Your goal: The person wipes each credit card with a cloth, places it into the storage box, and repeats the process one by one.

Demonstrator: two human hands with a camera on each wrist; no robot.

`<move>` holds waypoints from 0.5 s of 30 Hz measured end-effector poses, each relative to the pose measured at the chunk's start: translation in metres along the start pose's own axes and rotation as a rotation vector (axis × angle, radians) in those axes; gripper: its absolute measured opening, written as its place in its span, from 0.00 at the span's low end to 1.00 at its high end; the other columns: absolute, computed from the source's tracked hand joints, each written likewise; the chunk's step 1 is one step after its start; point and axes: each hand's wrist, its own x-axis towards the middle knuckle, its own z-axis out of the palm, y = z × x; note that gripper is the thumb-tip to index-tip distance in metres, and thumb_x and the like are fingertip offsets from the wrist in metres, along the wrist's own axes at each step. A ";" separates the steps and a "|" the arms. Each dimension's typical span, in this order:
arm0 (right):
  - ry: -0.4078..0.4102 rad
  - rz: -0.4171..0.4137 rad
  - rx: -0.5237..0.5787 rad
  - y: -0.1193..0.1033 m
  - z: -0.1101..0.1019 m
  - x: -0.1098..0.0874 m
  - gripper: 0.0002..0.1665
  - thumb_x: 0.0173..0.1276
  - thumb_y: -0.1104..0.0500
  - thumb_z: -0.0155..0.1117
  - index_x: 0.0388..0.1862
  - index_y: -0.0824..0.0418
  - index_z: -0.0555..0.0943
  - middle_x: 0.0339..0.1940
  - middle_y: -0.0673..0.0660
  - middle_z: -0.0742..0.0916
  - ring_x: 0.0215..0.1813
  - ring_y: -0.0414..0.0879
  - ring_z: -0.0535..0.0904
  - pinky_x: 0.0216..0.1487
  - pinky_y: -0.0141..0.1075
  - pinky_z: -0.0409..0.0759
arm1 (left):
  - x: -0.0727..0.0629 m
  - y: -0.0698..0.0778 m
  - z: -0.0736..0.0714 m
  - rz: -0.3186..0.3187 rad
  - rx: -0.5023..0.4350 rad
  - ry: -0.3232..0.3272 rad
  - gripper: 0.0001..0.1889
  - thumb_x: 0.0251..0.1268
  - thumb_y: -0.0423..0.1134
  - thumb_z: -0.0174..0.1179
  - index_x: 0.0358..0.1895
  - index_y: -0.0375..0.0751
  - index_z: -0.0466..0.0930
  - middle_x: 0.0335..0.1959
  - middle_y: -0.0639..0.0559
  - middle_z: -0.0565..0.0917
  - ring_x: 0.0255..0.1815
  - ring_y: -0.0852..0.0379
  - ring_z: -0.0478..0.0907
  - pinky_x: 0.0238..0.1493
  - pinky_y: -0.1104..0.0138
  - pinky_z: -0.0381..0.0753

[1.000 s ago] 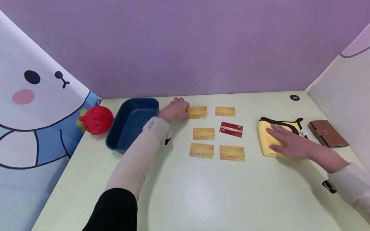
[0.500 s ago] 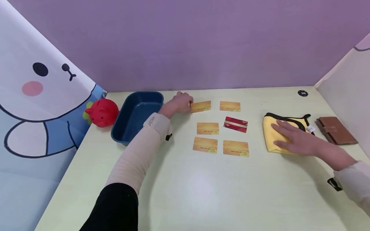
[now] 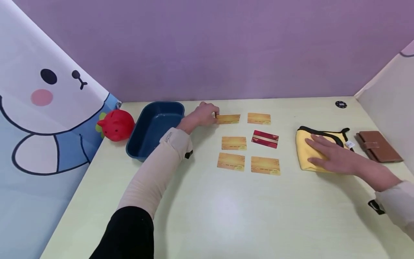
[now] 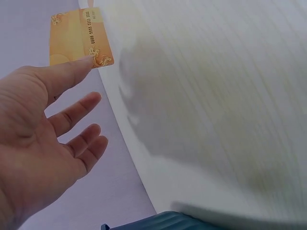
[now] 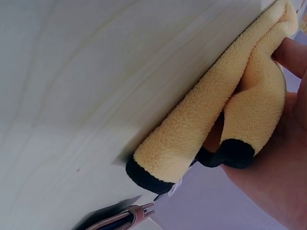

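At the back of the table my left hand (image 3: 203,114) pinches a gold bank card (image 3: 228,119) by its left edge. The card tilts, and in the left wrist view the thumb lies across the face of the gold card (image 4: 72,33) while the lower fingers extend loosely apart from it. My right hand (image 3: 333,156) rests with spread fingers on a folded yellow towel (image 3: 302,154) with black trim. From the right wrist, the towel (image 5: 192,115) shows its fluffy folds under the palm. A red striped card (image 3: 265,139) and several other gold cards (image 3: 234,143) lie between the hands.
Left of the cards stands a deep blue bin (image 3: 132,145), partly behind the left forearm. A red piggy bank (image 3: 115,125) sits beside it. Right of the towel lies a brown wallet (image 3: 381,145), with a black poker chip (image 3: 341,104) near the back corner.
The gold card at the left hand went from lying flat to tilted, its left edge now between the fingers. The right hand stayed on the towel. The head view shifted slightly.
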 end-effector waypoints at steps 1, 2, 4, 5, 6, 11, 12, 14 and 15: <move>0.002 -0.003 0.001 0.000 0.000 0.000 0.47 0.75 0.42 0.57 0.82 0.62 0.52 0.81 0.73 0.52 0.80 0.74 0.46 0.66 0.75 0.52 | -0.001 -0.001 0.000 0.003 -0.009 0.007 0.10 0.71 0.43 0.62 0.47 0.42 0.80 0.54 0.46 0.82 0.53 0.47 0.70 0.68 0.53 0.62; 0.004 -0.007 0.000 -0.001 0.000 0.001 0.47 0.75 0.42 0.58 0.81 0.62 0.53 0.81 0.74 0.53 0.80 0.74 0.46 0.66 0.75 0.52 | -0.002 -0.002 0.000 0.010 -0.017 0.016 0.10 0.71 0.43 0.62 0.47 0.41 0.80 0.54 0.46 0.83 0.52 0.47 0.71 0.69 0.53 0.60; 0.007 -0.010 -0.007 -0.001 0.001 0.001 0.47 0.75 0.41 0.58 0.81 0.62 0.53 0.81 0.74 0.54 0.79 0.74 0.47 0.66 0.75 0.53 | -0.004 -0.003 0.000 0.024 -0.031 0.032 0.10 0.71 0.43 0.63 0.45 0.41 0.80 0.52 0.46 0.83 0.50 0.47 0.73 0.70 0.53 0.58; 0.008 -0.010 -0.007 -0.001 0.001 0.002 0.47 0.75 0.41 0.58 0.81 0.62 0.53 0.81 0.74 0.54 0.79 0.74 0.47 0.66 0.75 0.53 | -0.004 -0.004 0.000 0.032 -0.036 0.038 0.09 0.71 0.43 0.63 0.44 0.41 0.80 0.52 0.45 0.84 0.49 0.47 0.74 0.71 0.53 0.56; 0.009 -0.010 -0.008 -0.001 0.002 0.002 0.47 0.75 0.41 0.58 0.81 0.62 0.54 0.81 0.74 0.54 0.79 0.74 0.48 0.66 0.75 0.53 | -0.004 -0.004 0.000 0.040 -0.039 0.045 0.09 0.71 0.43 0.63 0.44 0.40 0.80 0.51 0.45 0.84 0.48 0.48 0.74 0.71 0.53 0.56; 0.023 -0.013 -0.029 0.001 0.002 0.001 0.47 0.74 0.41 0.58 0.81 0.62 0.54 0.80 0.74 0.55 0.78 0.75 0.50 0.67 0.74 0.54 | -0.004 -0.004 0.001 0.045 -0.066 0.064 0.09 0.71 0.42 0.63 0.43 0.40 0.79 0.50 0.45 0.84 0.47 0.48 0.74 0.70 0.54 0.57; 0.029 -0.018 -0.037 0.001 0.002 0.000 0.46 0.74 0.42 0.58 0.81 0.62 0.55 0.80 0.74 0.56 0.78 0.75 0.51 0.67 0.74 0.55 | -0.004 -0.003 0.000 0.039 -0.075 0.064 0.09 0.71 0.42 0.63 0.43 0.41 0.79 0.50 0.46 0.84 0.48 0.48 0.73 0.68 0.54 0.59; 0.046 -0.029 -0.051 0.002 0.002 -0.001 0.46 0.74 0.42 0.60 0.80 0.63 0.56 0.79 0.75 0.58 0.77 0.75 0.54 0.66 0.73 0.57 | -0.005 -0.002 0.000 0.024 -0.101 0.058 0.09 0.71 0.43 0.63 0.44 0.41 0.79 0.49 0.46 0.84 0.48 0.48 0.71 0.63 0.55 0.63; 0.056 -0.033 -0.061 0.002 0.002 -0.001 0.46 0.73 0.43 0.60 0.80 0.64 0.57 0.78 0.75 0.59 0.76 0.75 0.55 0.66 0.73 0.58 | -0.005 -0.001 -0.001 0.018 -0.111 0.056 0.09 0.71 0.43 0.62 0.44 0.42 0.79 0.50 0.46 0.84 0.48 0.48 0.70 0.61 0.56 0.65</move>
